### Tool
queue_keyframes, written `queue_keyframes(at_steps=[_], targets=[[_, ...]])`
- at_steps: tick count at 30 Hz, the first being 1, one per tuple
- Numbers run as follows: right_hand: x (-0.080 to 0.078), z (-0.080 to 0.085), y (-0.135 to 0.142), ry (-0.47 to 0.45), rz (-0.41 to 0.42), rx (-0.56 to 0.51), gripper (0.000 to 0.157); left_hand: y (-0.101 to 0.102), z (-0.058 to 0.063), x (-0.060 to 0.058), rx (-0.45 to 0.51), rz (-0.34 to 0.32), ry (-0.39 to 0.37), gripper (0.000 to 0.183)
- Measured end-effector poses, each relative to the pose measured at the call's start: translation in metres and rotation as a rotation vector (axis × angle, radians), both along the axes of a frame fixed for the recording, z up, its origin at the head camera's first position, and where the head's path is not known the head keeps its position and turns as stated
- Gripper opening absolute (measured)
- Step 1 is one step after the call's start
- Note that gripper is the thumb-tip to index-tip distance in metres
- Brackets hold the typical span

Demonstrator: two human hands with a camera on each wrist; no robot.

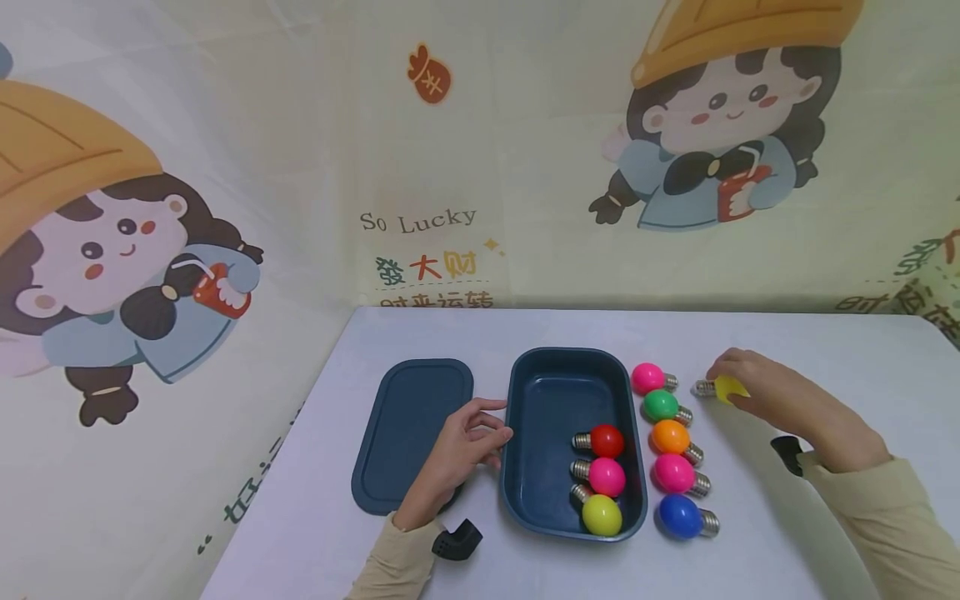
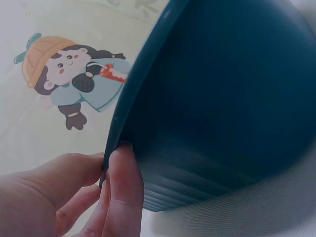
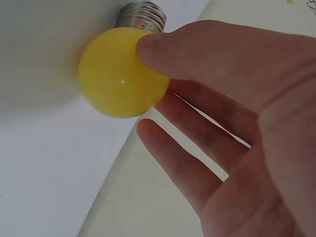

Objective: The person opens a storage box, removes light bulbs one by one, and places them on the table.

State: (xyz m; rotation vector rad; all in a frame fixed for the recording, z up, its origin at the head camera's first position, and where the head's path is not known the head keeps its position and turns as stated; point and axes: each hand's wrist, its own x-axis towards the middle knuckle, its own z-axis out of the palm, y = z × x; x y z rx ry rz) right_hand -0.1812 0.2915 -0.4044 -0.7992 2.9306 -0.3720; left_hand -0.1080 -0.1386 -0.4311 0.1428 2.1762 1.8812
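My right hand (image 1: 765,387) holds a yellow light bulb (image 3: 118,74) between thumb and fingers, at the far right of the table. Its metal screw base points left in the head view. My left hand (image 1: 468,442) pinches the left rim of a dark blue box (image 2: 222,98), with digits on both sides of the edge in the left wrist view. Inside the box, along its right side, lie a red bulb (image 1: 607,441), a pink bulb (image 1: 606,477) and a yellow-green bulb (image 1: 602,515).
Right of the box several bulbs form a column: pink (image 1: 647,377), green (image 1: 661,405), orange (image 1: 670,436), another pink (image 1: 674,473) and blue (image 1: 679,516). A flat dark blue lid (image 1: 405,417) lies left of the box. A printed cloth (image 1: 547,258) hangs behind the white table (image 1: 840,350).
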Motion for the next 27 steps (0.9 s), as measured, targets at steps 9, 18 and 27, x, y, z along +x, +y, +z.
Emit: queue_keyframes(at_steps=[9, 18, 27], targets=[[0.006, 0.005, -0.007, 0.001, -0.041, 0.012, 0.035, 0.000, -0.001, 0.000, -0.002, 0.001, -0.005, 0.048], [0.017, 0.011, -0.021, 0.006, -0.058, -0.036, 0.035, 0.000, 0.000, 0.000, -0.004, 0.002, -0.006, 0.048], [0.030, 0.026, -0.043, 0.006, -0.039, -0.097, 0.040, 0.000, 0.002, 0.000, 0.000, 0.001, -0.002, 0.047]])
